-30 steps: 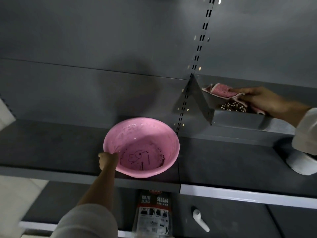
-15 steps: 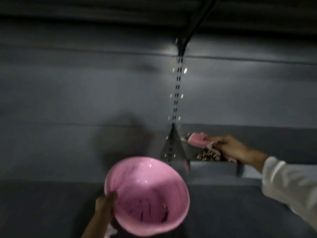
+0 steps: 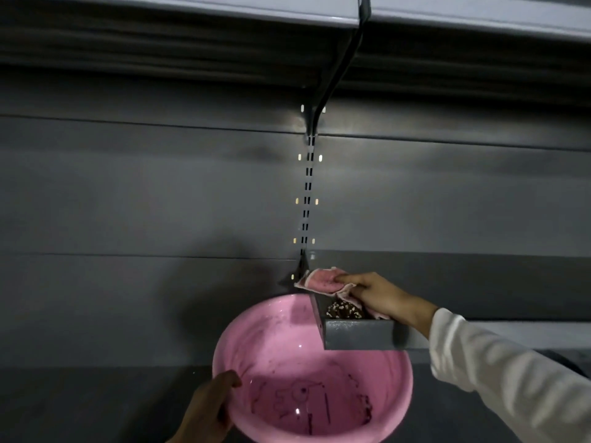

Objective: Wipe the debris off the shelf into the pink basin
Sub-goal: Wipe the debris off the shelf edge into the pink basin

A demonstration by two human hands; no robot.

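The left hand (image 3: 209, 407) grips the rim of the pink basin (image 3: 311, 375) and holds it up under the left end of the grey shelf (image 3: 358, 338). The right hand (image 3: 380, 295) is closed on a pink cloth (image 3: 319, 280) pressed on the shelf. The debris (image 3: 343, 310), a small pile of brown and pale bits, lies on the shelf just in front of the cloth, near the edge above the basin.

Pink basin (image 3: 287, 362) blocks below shelf (image 3: 358, 338) corner; above shelf open, apparently.
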